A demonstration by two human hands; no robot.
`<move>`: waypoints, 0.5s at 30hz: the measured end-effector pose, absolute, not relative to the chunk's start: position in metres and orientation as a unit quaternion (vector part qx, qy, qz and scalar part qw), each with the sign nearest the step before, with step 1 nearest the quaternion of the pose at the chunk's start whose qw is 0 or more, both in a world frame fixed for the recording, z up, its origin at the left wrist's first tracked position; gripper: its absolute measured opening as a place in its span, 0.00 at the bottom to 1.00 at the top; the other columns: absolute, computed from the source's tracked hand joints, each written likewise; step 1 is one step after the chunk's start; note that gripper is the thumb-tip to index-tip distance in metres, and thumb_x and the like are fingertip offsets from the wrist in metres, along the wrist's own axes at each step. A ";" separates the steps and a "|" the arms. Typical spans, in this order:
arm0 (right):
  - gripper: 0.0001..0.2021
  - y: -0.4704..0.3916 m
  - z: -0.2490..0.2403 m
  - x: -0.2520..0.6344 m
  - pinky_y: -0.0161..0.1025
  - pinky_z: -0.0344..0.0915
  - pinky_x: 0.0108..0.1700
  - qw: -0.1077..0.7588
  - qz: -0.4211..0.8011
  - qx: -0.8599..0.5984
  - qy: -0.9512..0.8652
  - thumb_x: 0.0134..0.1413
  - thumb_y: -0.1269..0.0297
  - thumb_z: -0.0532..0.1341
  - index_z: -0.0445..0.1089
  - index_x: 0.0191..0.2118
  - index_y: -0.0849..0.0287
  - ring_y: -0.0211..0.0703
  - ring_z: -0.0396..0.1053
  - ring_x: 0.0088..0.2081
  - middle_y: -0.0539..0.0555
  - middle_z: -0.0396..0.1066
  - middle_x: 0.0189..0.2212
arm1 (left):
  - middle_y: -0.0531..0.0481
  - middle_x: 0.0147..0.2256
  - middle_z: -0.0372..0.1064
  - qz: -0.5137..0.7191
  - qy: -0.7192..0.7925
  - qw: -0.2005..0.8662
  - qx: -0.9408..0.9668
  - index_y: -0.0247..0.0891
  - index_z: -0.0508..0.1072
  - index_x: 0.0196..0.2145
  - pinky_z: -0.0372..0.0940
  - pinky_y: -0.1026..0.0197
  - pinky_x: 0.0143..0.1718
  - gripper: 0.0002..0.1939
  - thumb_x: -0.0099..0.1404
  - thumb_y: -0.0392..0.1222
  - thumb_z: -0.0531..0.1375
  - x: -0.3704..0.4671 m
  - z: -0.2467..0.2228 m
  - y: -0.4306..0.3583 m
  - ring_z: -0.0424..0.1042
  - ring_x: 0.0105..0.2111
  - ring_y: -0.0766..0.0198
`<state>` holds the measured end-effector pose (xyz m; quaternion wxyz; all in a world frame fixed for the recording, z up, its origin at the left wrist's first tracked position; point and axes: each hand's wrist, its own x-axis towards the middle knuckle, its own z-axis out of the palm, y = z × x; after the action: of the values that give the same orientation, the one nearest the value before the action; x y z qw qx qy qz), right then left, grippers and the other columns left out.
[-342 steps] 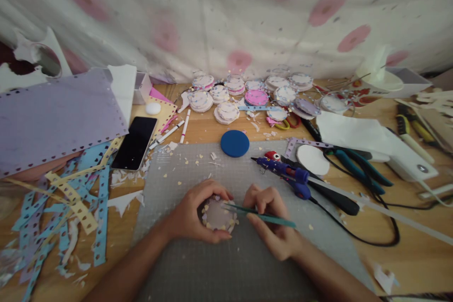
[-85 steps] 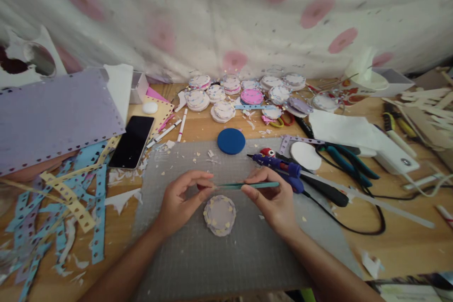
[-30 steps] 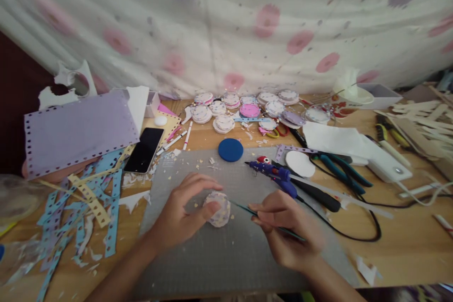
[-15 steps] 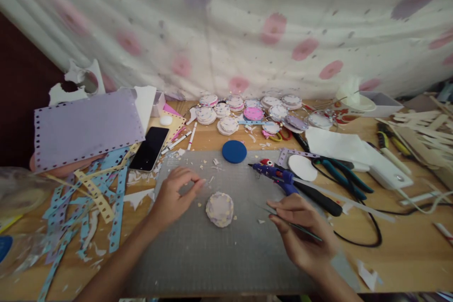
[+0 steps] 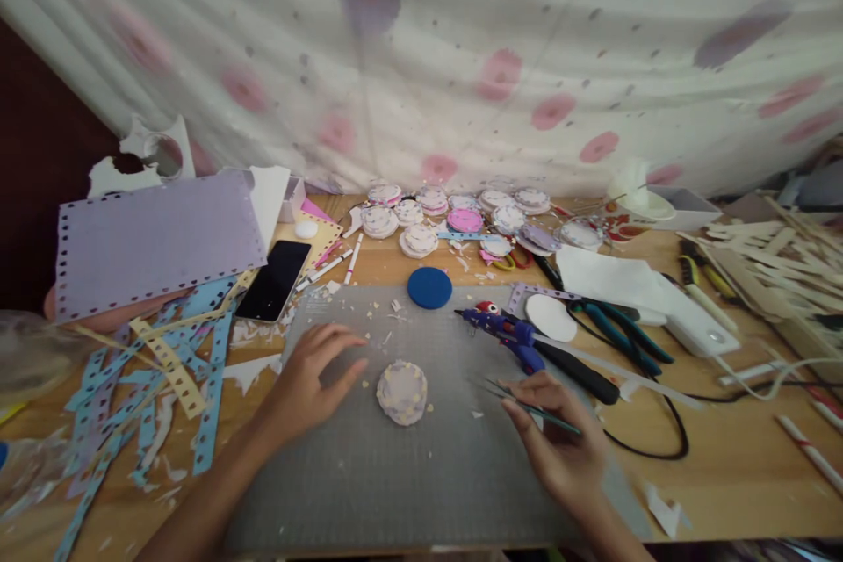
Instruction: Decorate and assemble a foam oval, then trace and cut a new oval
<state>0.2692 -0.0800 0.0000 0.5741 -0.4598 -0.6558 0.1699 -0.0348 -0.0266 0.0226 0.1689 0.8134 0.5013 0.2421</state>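
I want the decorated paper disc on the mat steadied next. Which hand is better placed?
Probably the left hand: its thumb and fingers are parted just beside the paper disc, with nothing visible between them. The right hand holds the tweezers and is farther from the disc.

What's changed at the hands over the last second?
The left hand let go of the pale trimmed disc and drew off leftward. The right hand pulled its tweezers away rightward. The blue disc and glue gun stayed put.
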 end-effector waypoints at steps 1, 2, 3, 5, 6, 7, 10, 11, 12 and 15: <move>0.07 -0.079 0.000 0.268 0.42 0.69 0.32 0.573 0.179 -0.458 -0.656 0.49 0.76 0.64 0.69 0.32 0.58 0.44 0.72 0.30 0.53 0.71 0.26 | 0.45 0.47 0.67 0.231 0.493 0.185 0.818 0.41 0.69 0.48 0.61 0.51 0.52 0.15 0.64 0.44 0.58 -0.029 0.025 -0.032 0.66 0.49 0.55; 0.06 -0.078 0.001 0.267 0.41 0.69 0.31 0.571 0.190 -0.457 -0.655 0.49 0.75 0.64 0.69 0.32 0.58 0.43 0.71 0.29 0.53 0.71 0.26 | 0.43 0.50 0.65 0.220 0.483 0.199 0.824 0.41 0.67 0.51 0.61 0.50 0.53 0.21 0.61 0.47 0.61 -0.022 0.026 -0.037 0.65 0.52 0.53; 0.05 -0.078 0.001 0.265 0.41 0.69 0.31 0.569 0.201 -0.455 -0.655 0.50 0.74 0.64 0.69 0.32 0.58 0.43 0.71 0.29 0.53 0.71 0.26 | 0.42 0.53 0.64 0.207 0.471 0.212 0.831 0.41 0.65 0.54 0.60 0.48 0.55 0.28 0.58 0.49 0.64 -0.015 0.027 -0.041 0.63 0.53 0.51; 0.05 -0.079 0.001 0.262 0.40 0.68 0.30 0.564 0.221 -0.451 -0.656 0.51 0.74 0.64 0.69 0.33 0.58 0.43 0.70 0.29 0.54 0.72 0.27 | 0.39 0.56 0.61 0.181 0.449 0.232 0.843 0.40 0.61 0.57 0.58 0.43 0.56 0.41 0.49 0.52 0.69 -0.002 0.024 -0.044 0.61 0.56 0.46; 0.05 -0.080 0.001 0.261 0.40 0.68 0.30 0.561 0.227 -0.450 -0.656 0.51 0.74 0.64 0.69 0.33 0.58 0.43 0.70 0.29 0.54 0.72 0.27 | 0.39 0.56 0.62 0.171 0.441 0.240 0.848 0.40 0.60 0.57 0.57 0.42 0.57 0.43 0.46 0.51 0.70 0.004 0.021 -0.044 0.61 0.56 0.45; 0.05 -0.081 0.001 0.260 0.40 0.67 0.31 0.559 0.231 -0.450 -0.658 0.51 0.74 0.64 0.69 0.33 0.58 0.43 0.70 0.29 0.54 0.72 0.27 | 0.40 0.55 0.64 0.164 0.436 0.247 0.849 0.39 0.61 0.56 0.57 0.41 0.57 0.42 0.46 0.49 0.71 0.009 0.019 -0.044 0.62 0.55 0.45; 0.05 -0.082 0.005 0.258 0.39 0.67 0.30 0.567 0.237 -0.444 -0.652 0.51 0.74 0.64 0.69 0.32 0.58 0.42 0.70 0.29 0.53 0.71 0.26 | 0.43 0.49 0.68 0.180 0.442 0.264 0.838 0.40 0.65 0.51 0.59 0.45 0.55 0.32 0.49 0.42 0.69 0.015 0.015 -0.042 0.66 0.51 0.49; 0.05 -0.082 0.008 0.258 0.39 0.67 0.30 0.574 0.241 -0.442 -0.646 0.51 0.74 0.64 0.69 0.32 0.58 0.42 0.70 0.28 0.53 0.71 0.26 | 0.44 0.49 0.69 0.199 0.447 0.271 0.829 0.40 0.65 0.50 0.61 0.46 0.54 0.30 0.50 0.41 0.68 0.015 0.017 -0.042 0.67 0.50 0.50; 0.04 -0.082 0.011 0.258 0.38 0.67 0.29 0.583 0.245 -0.441 -0.637 0.51 0.73 0.64 0.69 0.31 0.58 0.42 0.70 0.28 0.53 0.71 0.25 | 0.44 0.48 0.69 0.221 0.451 0.280 0.818 0.40 0.65 0.50 0.62 0.48 0.52 0.29 0.50 0.41 0.68 0.014 0.019 -0.042 0.67 0.50 0.51; 0.03 -0.082 0.025 0.257 0.36 0.67 0.28 0.605 0.265 -0.449 -0.602 0.51 0.71 0.64 0.70 0.31 0.58 0.41 0.69 0.27 0.52 0.71 0.24 | 0.44 0.47 0.69 0.284 0.448 0.321 0.785 0.41 0.65 0.49 0.66 0.53 0.47 0.29 0.51 0.43 0.68 0.009 0.032 -0.045 0.70 0.46 0.54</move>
<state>0.2568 -0.0824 0.0245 0.6050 -0.4495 -0.6015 0.2647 0.0089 -0.0451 0.0323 0.3213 0.7845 0.4479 0.2841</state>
